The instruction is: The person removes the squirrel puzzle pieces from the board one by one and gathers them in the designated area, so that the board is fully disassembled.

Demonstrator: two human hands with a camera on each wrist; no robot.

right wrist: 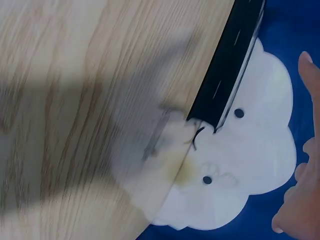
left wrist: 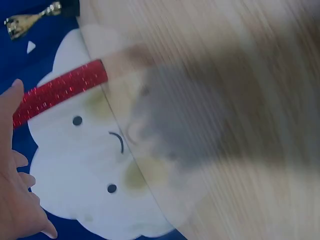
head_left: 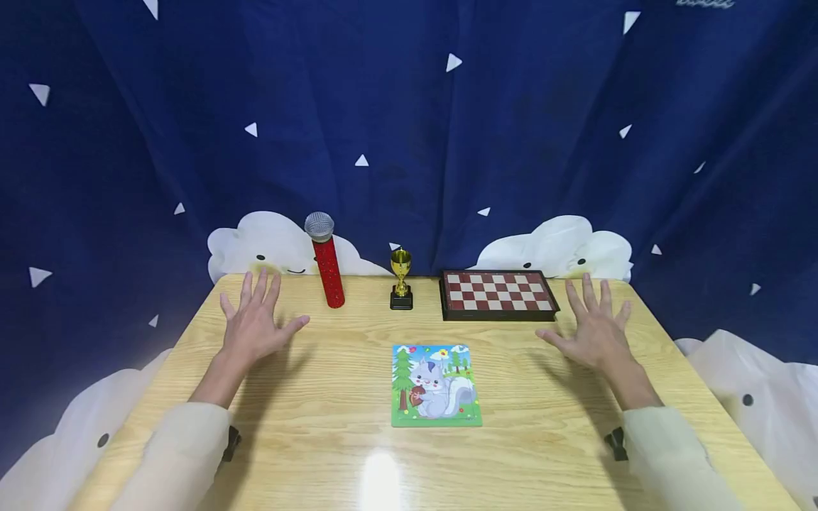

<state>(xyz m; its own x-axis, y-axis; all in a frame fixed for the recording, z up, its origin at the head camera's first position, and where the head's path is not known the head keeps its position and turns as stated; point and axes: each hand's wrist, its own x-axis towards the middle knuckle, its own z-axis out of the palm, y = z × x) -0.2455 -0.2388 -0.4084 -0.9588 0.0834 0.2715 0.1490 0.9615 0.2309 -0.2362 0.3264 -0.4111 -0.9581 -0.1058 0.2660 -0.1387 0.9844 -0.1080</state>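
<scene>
My left hand [head_left: 252, 330] is held over the left part of the table with its fingers spread, holding nothing. Nearest to it stands a microphone [head_left: 329, 266] with a red glittery handle and a silver mesh head; the handle [left wrist: 65, 89] also shows in the left wrist view. On the right, my right hand [head_left: 596, 333] is likewise spread and holds nothing, close to a folded chessboard [head_left: 500, 292] with red and white squares and a black rim. Between the hands lies a square squirrel picture puzzle [head_left: 437, 387]. A small gold trophy cup [head_left: 401, 277] on a black base stands behind it.
The light wooden table [head_left: 307, 397] reaches back to a dark blue curtain [head_left: 383, 92] with white triangles and smiling clouds. Black straps show at both wrists below the sleeves [head_left: 185, 454]. A bright glare spot lies on the table's near middle.
</scene>
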